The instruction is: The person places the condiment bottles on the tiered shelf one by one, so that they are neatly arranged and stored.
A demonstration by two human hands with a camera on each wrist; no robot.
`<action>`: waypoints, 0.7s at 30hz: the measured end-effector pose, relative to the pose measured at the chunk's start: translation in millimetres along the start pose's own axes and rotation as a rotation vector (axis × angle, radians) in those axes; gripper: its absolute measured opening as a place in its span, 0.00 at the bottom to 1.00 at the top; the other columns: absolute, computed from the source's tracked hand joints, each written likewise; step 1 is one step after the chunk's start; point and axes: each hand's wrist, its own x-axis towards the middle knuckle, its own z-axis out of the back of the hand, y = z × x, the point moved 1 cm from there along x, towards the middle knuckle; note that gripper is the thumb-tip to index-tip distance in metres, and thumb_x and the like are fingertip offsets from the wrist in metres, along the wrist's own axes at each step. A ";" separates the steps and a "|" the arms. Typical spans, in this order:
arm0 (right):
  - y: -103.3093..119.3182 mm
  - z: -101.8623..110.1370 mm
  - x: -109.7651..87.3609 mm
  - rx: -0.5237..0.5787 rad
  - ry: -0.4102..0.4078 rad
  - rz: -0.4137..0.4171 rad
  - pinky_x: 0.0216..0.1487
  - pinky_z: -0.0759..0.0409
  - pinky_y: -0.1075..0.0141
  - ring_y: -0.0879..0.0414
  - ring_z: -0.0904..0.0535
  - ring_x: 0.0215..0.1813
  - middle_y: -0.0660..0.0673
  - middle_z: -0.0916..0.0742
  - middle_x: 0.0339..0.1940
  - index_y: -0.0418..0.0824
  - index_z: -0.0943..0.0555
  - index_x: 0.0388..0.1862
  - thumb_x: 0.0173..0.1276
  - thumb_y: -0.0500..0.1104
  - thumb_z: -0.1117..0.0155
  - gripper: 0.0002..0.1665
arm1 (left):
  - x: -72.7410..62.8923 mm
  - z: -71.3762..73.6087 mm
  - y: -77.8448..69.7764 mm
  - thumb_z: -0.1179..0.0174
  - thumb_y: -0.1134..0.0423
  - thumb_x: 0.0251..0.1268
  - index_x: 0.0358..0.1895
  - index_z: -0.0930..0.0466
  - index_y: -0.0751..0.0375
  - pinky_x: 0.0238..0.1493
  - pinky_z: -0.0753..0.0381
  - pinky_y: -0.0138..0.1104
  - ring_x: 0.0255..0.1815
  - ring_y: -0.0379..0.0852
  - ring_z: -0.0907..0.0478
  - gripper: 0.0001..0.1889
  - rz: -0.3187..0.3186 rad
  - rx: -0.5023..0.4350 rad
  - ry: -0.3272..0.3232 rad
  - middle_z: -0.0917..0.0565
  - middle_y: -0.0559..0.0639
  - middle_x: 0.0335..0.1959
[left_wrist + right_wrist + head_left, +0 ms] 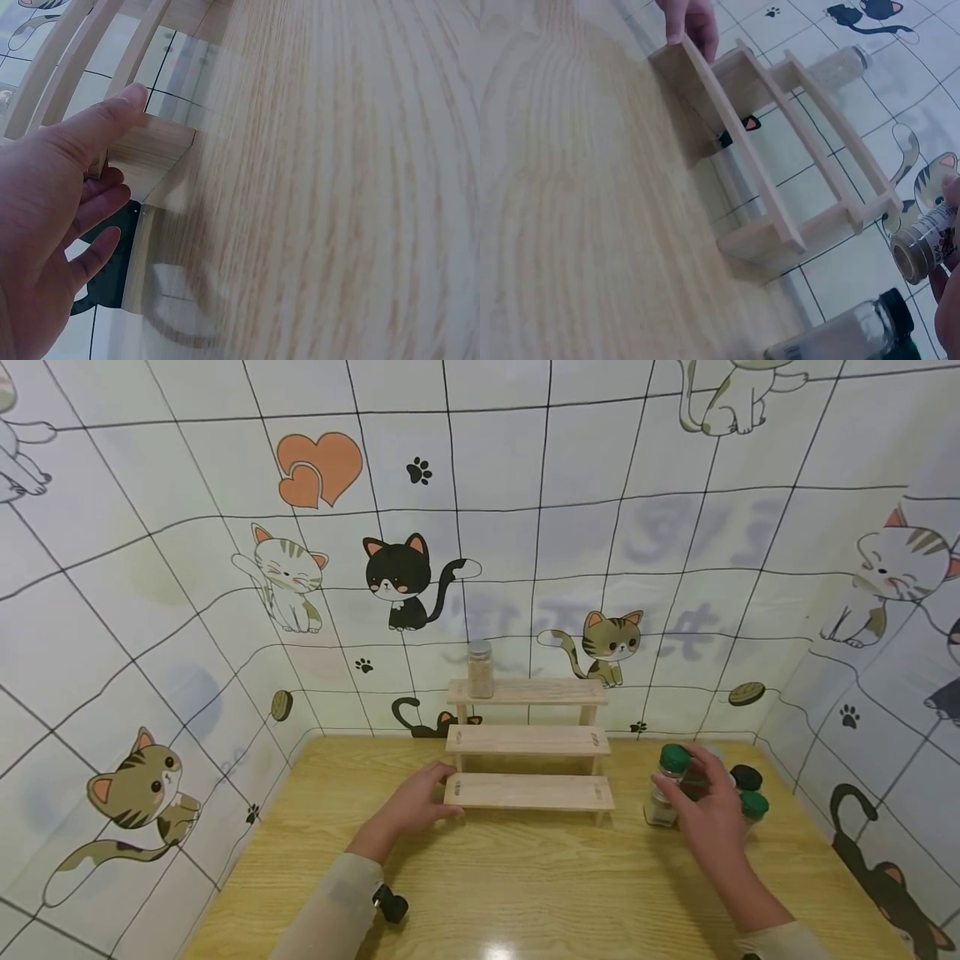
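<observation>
A three-step wooden display rack point(528, 740) stands on the table against the wall. My left hand point(411, 806) holds the left end of its lowest step, with the thumb point(112, 116) above and fingers curled below in the left wrist view. At the right, my right hand point(708, 814) grips a glass spice jar point(661, 810) with a green cap. The right wrist view shows this jar's base point(913, 259) raised off the table. A silver-capped spice jar point(481, 672) sits at the left of the top step.
Several more jars cluster beyond my right hand, including a black-capped jar point(746, 777) and another green-capped jar point(753, 806). Cat-printed tile-pattern walls point(495, 527) enclose the wooden table point(480, 877) at the back and both sides.
</observation>
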 end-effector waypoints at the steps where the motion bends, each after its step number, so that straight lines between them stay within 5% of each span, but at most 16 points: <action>1: 2.4 -2.3 2.7 -0.013 0.010 0.006 0.47 0.21 0.79 0.67 0.18 0.50 0.55 0.15 0.56 0.49 0.24 0.80 0.76 0.40 0.22 0.36 | 0.1 -0.6 0.7 0.19 0.47 0.66 0.75 0.24 0.61 0.67 0.20 0.55 0.66 0.56 0.19 0.40 0.001 0.002 0.002 0.19 0.53 0.65; 7: 17.4 -18.3 20.7 0.014 0.083 0.086 0.43 0.19 0.76 0.67 0.18 0.49 0.45 0.16 0.59 0.49 0.25 0.81 0.77 0.39 0.22 0.37 | -0.6 -2.0 2.5 0.19 0.46 0.67 0.77 0.24 0.60 0.68 0.20 0.55 0.67 0.55 0.20 0.41 0.013 0.018 0.007 0.19 0.52 0.67; 13: 29.3 -33.3 41.5 0.063 0.119 0.196 0.51 0.21 0.79 0.63 0.21 0.52 0.42 0.15 0.54 0.43 0.24 0.79 0.75 0.34 0.22 0.37 | -1.7 -1.0 1.1 0.19 0.46 0.67 0.76 0.24 0.61 0.68 0.20 0.56 0.67 0.56 0.20 0.40 0.012 0.005 0.004 0.19 0.52 0.66; 21: 43.8 -49.8 70.0 0.091 0.179 0.225 0.49 0.20 0.77 0.58 0.19 0.51 0.42 0.15 0.52 0.46 0.27 0.79 0.77 0.36 0.23 0.36 | -1.3 -0.6 -0.3 0.19 0.47 0.66 0.76 0.24 0.62 0.68 0.20 0.55 0.66 0.56 0.19 0.40 0.007 -0.001 -0.003 0.19 0.53 0.66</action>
